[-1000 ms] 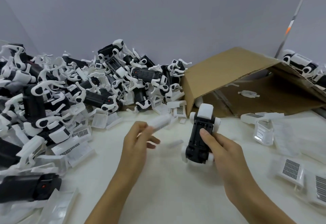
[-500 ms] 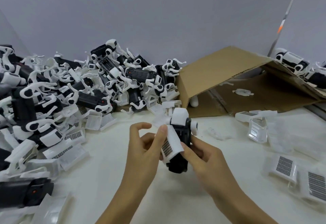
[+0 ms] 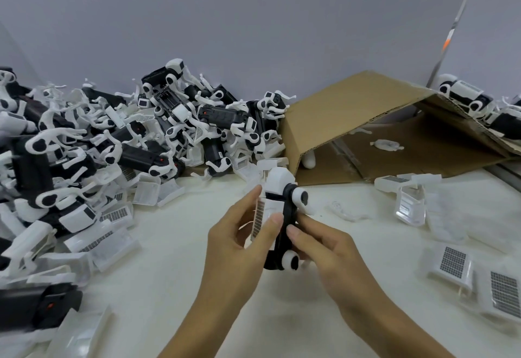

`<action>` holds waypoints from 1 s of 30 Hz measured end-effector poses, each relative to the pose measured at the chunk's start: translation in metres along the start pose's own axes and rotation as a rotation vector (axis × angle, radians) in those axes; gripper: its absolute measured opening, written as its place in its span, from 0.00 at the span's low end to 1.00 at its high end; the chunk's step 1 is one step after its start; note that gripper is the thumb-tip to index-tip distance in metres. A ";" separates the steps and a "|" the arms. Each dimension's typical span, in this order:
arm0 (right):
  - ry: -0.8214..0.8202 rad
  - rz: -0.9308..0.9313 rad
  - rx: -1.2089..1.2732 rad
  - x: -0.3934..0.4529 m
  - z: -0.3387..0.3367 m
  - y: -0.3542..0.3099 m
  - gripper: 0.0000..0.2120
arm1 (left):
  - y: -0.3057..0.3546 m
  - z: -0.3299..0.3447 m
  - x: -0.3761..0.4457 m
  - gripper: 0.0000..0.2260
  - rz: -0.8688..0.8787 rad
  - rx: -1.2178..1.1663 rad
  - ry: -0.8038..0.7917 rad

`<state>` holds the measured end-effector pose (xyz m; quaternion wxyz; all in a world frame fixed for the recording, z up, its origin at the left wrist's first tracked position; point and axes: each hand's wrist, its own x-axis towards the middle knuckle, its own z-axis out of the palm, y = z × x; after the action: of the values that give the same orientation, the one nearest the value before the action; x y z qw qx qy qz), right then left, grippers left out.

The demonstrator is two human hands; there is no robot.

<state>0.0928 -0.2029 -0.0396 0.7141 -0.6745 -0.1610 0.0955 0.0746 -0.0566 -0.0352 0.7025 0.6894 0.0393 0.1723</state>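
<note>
Between left hand (image 3: 236, 240) and right hand (image 3: 328, 247): toy body (image 3: 282, 216), gripped.

Left grip (image 3: 239, 240): raised mid-frame, palm turned right, forefinger and thumb stretched forward in a pinch. Right grip (image 3: 324, 247): just beside it, thumb and fingers curled in a clasp. Left forearm (image 3: 203, 324) and right forearm (image 3: 392, 321) bare, converging upward from the bottom edge.

Grey wall (image 3: 253, 19), white tabletop (image 3: 158, 259)
</note>
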 end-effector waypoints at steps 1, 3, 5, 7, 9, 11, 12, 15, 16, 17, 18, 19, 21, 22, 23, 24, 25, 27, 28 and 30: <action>-0.010 -0.002 -0.002 -0.001 0.001 0.000 0.16 | 0.000 0.000 0.000 0.22 0.017 -0.006 0.031; -0.020 -0.023 -0.018 -0.001 0.003 0.000 0.16 | -0.002 0.000 0.000 0.23 0.044 0.004 0.062; -0.036 -0.045 -0.032 -0.001 0.003 -0.001 0.15 | -0.003 0.000 -0.001 0.21 0.050 0.012 0.053; -0.046 -0.051 -0.017 -0.001 0.001 -0.003 0.16 | -0.002 0.000 -0.001 0.18 0.022 0.017 0.009; -0.045 -0.054 0.013 -0.002 -0.001 -0.006 0.17 | 0.001 -0.001 -0.001 0.14 -0.025 0.012 -0.085; -0.015 -0.062 0.001 -0.002 -0.003 -0.007 0.16 | 0.003 -0.001 -0.001 0.10 -0.035 0.014 -0.147; 0.014 -0.069 -0.017 -0.001 -0.004 -0.007 0.16 | 0.004 0.000 -0.003 0.10 -0.010 0.048 -0.139; 0.064 -0.059 0.006 0.001 -0.010 -0.006 0.16 | 0.004 0.000 -0.007 0.18 0.117 0.199 -0.045; 0.043 -0.048 0.022 0.001 -0.010 -0.006 0.16 | 0.004 0.000 -0.008 0.20 0.150 0.243 -0.029; 0.019 -0.038 0.024 0.000 -0.008 -0.006 0.17 | 0.003 0.000 -0.008 0.21 0.181 0.280 -0.032; 0.006 -0.025 0.009 0.000 -0.006 -0.005 0.20 | 0.003 0.001 -0.009 0.22 0.216 0.308 -0.050; 0.008 -0.009 -0.008 -0.001 -0.003 -0.004 0.21 | 0.002 0.002 -0.010 0.22 0.248 0.332 -0.076; 0.030 0.003 0.002 -0.002 0.001 -0.004 0.20 | 0.001 0.002 -0.010 0.19 0.225 0.338 -0.158; 0.038 -0.003 0.024 -0.002 0.001 -0.005 0.17 | 0.001 0.001 -0.008 0.18 0.173 0.304 -0.224; 0.054 -0.010 0.037 -0.001 -0.001 -0.007 0.16 | 0.001 -0.002 -0.007 0.18 0.123 0.263 -0.307; 0.080 -0.019 0.035 -0.001 -0.004 -0.008 0.16 | 0.001 -0.006 -0.004 0.18 0.088 0.226 -0.384; 0.107 -0.025 0.032 0.000 -0.007 -0.009 0.17 | 0.001 -0.009 -0.002 0.20 0.064 0.189 -0.440; 0.138 -0.048 0.043 0.001 -0.010 -0.011 0.17 | 0.003 -0.011 -0.001 0.22 0.024 0.092 -0.474; 0.141 -0.063 0.056 0.000 -0.011 -0.012 0.16 | 0.004 -0.011 0.000 0.21 0.016 0.062 -0.468; 0.168 -0.079 0.052 -0.001 -0.009 -0.013 0.16 | 0.006 -0.010 0.001 0.18 0.039 0.048 -0.459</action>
<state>0.0939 -0.2131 -0.0274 0.7457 -0.6544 -0.1244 0.0146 0.0713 -0.0472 -0.0300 0.6731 0.7275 -0.1307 0.0236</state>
